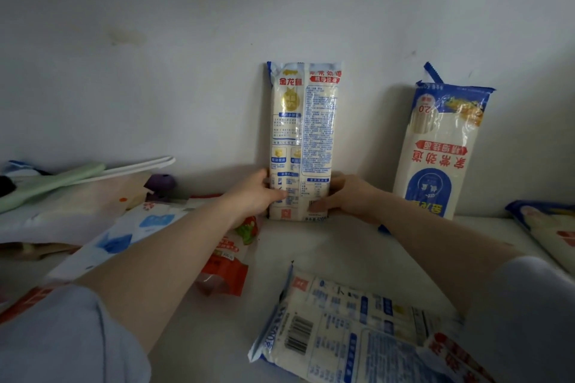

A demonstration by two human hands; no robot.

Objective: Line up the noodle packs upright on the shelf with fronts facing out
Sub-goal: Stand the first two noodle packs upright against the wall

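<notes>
So both hands are gripping the tall white-and-blue plastic noodle pack [301, 140] near its bottom: the left hand [253, 194] is wrapping its fingers [277, 193] round the left edge and the right hand [350, 196] is clamping the right edge. It's standing upright on the white shelf [336, 246] against the pale wall [186, 40], with the back panel of small print facing out. Just to the right, a second white-and-blue noodle pack [438, 146] is leaning on the wall upside down, front showing. A third noodle pack with a barcode [351, 329] is lying flat near the front edge, and what looks like a fourth pack [547, 230] is lying at far right. A red-orange pouch [224, 270] is sitting under the left forearm.
</notes>
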